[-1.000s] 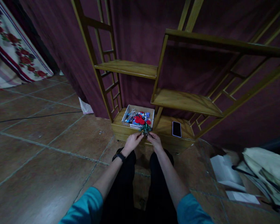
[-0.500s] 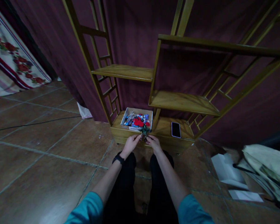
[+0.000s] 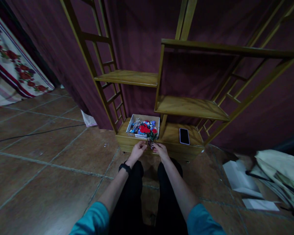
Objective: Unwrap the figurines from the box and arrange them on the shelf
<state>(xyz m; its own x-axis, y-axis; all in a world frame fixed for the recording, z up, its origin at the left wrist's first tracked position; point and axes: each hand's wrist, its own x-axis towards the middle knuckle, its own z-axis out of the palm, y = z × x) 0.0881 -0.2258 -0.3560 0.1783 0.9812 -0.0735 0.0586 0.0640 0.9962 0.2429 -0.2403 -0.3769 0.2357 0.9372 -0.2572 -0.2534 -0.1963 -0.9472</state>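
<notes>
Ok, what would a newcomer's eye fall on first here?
Probably the bright red pieces in the open box at the lower left of the wooden shelf unit. Next, the right hand, holding a small green-and-dark trinket just in front of the box, with the left hand close beside it. The phone lying flat to the right of the box may draw a glance too.

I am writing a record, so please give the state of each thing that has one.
Cardboard box, open-topped, full of colourful trinkets
Smartphone, lying screen up, screen dark
Green-topped bunch, held by the right hand
Right hand, closed on the bunch
Left hand, partly curled, contact unclear
Black wristband, worn just behind left hand
Wooden shelf unit, upright
</notes>
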